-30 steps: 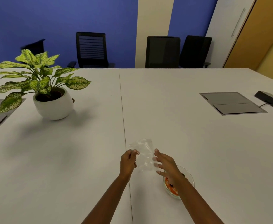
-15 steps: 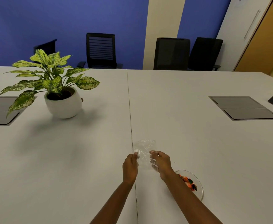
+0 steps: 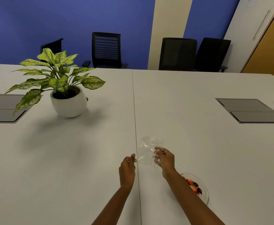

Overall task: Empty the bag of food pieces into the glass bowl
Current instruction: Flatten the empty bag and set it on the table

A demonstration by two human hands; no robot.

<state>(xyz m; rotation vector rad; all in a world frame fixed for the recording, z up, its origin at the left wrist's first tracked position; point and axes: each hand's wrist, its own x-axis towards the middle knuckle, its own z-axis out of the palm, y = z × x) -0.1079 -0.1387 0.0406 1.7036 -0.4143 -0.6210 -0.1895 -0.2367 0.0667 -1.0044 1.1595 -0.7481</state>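
While both hands are up over the white desk [image 3: 68, 159], the clear plastic bag [image 3: 146, 151] is stretched between them and looks empty, just crinkled film with nothing I can spot inside. Left hand [image 3: 127, 169] has its grip pinched tight on the bag's left edge, thumb and fingertips [image 3: 133, 157] closed on a tiny bit of plastic. Right hand [image 3: 164, 159] is curled around the bag's right side, fingers closed into the film, so it's got a proper hold too. From the left hand the bag sits at about 1 o'clock; from the right hand it's around 10 o'clock, with the loose top corner poking up past both.

Glass bowl [image 3: 203, 192] is on the desk down at roughly 4 o'clock from the right hand, partly tucked behind that forearm. Food pieces [image 3: 193, 185] are in it, orange with some dark green bits, piled on the near-arm side. Bag and bowl aren't touching, and the bag isn't over the bowl.

Further back at about 10 o'clock from the hands there's a potted plant [image 3: 64, 88] in a round white pot. Grey flap panels are set into the desk on the far left [image 3: 1, 109] and far right [image 3: 250, 111], and black office chairs [image 3: 107, 49] line the blue wall.
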